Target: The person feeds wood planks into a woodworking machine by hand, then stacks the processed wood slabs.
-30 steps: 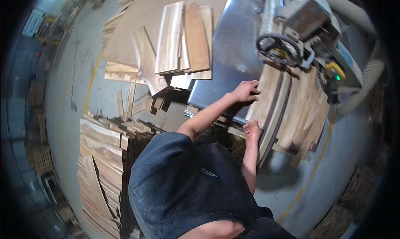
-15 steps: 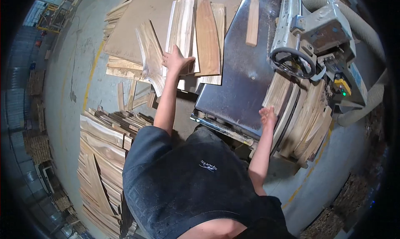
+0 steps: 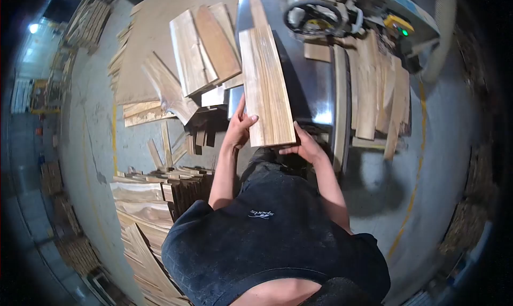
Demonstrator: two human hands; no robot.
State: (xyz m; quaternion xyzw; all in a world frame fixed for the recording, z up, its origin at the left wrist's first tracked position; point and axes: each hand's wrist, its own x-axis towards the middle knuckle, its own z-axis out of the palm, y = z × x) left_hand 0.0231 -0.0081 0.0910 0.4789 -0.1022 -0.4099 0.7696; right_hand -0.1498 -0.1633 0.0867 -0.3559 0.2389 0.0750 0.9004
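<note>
I have the long board (image 3: pixel 267 87) lifted between both hands, ahead of the dark shirt (image 3: pixel 272 226), its broad face turned up to my camera and its length running away from the body. The face is flat and pale tan, with darker brown streaks of grain running lengthwise, strongest down the middle and right; the left side is blonder. Its right edge shows as a thin, light yellow strip, and the near end looks cut square. It seems to narrow toward the far end (my wide lens bends things, so I don't trust that taper).

My left hand (image 3: pixel 239 128) grasps the left edge low down, thumb over the top face, the other fingers partly hidden. My right hand (image 3: pixel 307 146) grasps the near right corner, thumb against the edge and fingers around the near end.

From my view the board covers part of the dark metal bench (image 3: pixel 305 87), and its far end overlaps a narrow wooden strip (image 3: pixel 257 7). To the left, several loose boards (image 3: pixel 187 52) lie overlapping, one of them more orange. On the right, past a curved pale rail (image 3: pixel 340 103), long offcuts (image 3: pixel 368 92) lie side by side, near a black handwheel (image 3: pixel 315 24).
</note>
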